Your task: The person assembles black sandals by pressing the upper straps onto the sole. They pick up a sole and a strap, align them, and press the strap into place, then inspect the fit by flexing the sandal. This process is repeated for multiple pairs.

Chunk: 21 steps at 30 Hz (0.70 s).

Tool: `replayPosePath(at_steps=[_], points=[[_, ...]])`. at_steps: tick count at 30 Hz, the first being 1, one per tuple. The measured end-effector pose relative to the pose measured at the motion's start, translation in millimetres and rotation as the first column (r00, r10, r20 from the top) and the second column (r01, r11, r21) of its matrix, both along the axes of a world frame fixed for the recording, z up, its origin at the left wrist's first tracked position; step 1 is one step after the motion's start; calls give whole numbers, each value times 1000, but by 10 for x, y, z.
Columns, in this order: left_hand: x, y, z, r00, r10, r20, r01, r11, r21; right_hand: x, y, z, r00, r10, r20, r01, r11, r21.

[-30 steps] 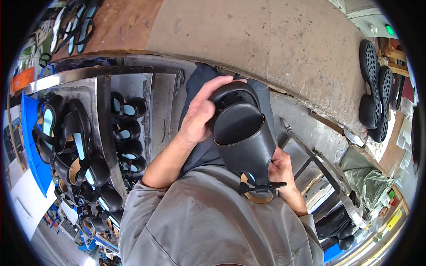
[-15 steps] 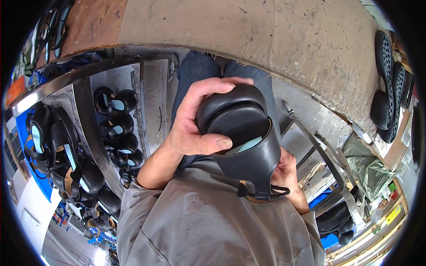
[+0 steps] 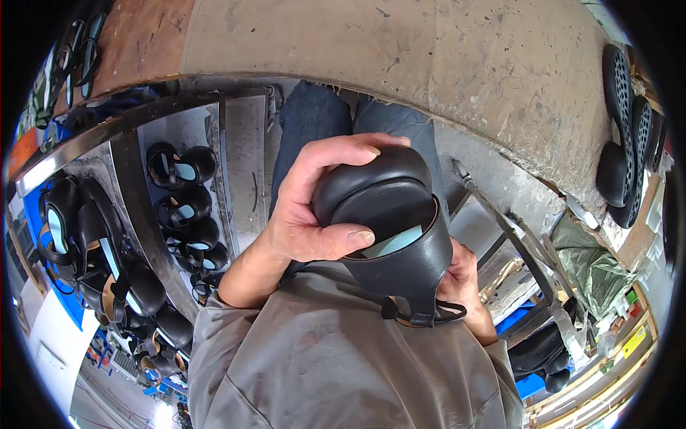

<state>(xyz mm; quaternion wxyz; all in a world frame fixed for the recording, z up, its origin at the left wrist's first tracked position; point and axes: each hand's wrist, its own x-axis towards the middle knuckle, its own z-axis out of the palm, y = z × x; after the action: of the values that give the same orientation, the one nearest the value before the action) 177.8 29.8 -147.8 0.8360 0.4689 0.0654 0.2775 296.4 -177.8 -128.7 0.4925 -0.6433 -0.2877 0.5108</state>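
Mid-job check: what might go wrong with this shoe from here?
The left hand grips the smooth, rounded toe end of the black shoe, so it might slip. The right hand is partly hidden behind the shoe, so how firmly it supports the other end can't be judged.
The shoe is held clear of the bench, so a slip could drop it.
The thin strap sticks out near the person's shirt and might snag.

Open space over workbench, metal rack blocking left

The sandal partly hides the right hand
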Motion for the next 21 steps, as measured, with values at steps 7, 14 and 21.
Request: replayPosePath(at_steps=[7,14,21], points=[[78,-23,51,997,-81,5,79,979,186,48,-22,36,783,-319,-534,171,936,-308],[104,-63,35,995,-96,-10,95,967,238,168,67,54,652,-236,-721,263,962,-77],[111,-144,123,998,-51,-23,54,984,168,127,83,30,927,-108,-358,154,982,104]])
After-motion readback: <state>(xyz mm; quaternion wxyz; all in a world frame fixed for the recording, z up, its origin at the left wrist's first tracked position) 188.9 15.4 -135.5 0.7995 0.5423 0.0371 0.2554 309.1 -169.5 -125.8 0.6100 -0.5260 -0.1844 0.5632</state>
